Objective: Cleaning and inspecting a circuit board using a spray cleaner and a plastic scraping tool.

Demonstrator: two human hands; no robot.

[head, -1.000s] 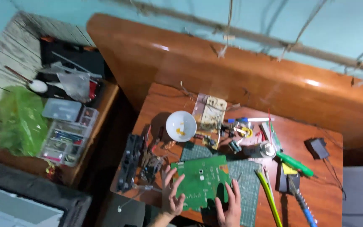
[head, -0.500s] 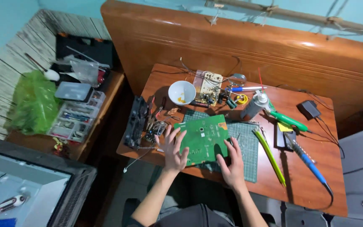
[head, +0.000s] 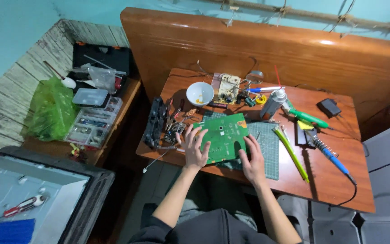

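Observation:
A green circuit board (head: 224, 134) lies on a grey-green cutting mat (head: 267, 149) on the small wooden table (head: 330, 176). My left hand (head: 194, 148) rests with fingers spread on the board's left edge. My right hand (head: 252, 158) lies flat on the board's lower right corner and the mat. Neither hand grips anything. My forearms reach up from the bottom of the view.
On the table: a white bowl (head: 200, 93), a beige circuit board (head: 228, 88), a spray can (head: 273, 103), a green tool (head: 308, 118), a blue-handled soldering iron (head: 330, 155), a yellow-green strip (head: 290, 154), black parts (head: 155, 123). A side table at left holds a green bag (head: 50, 110) and clear parts boxes (head: 91, 122).
The view has tilted down and drawn back, showing my arms and more floor. Both hands stay on the green board, in about the same places.

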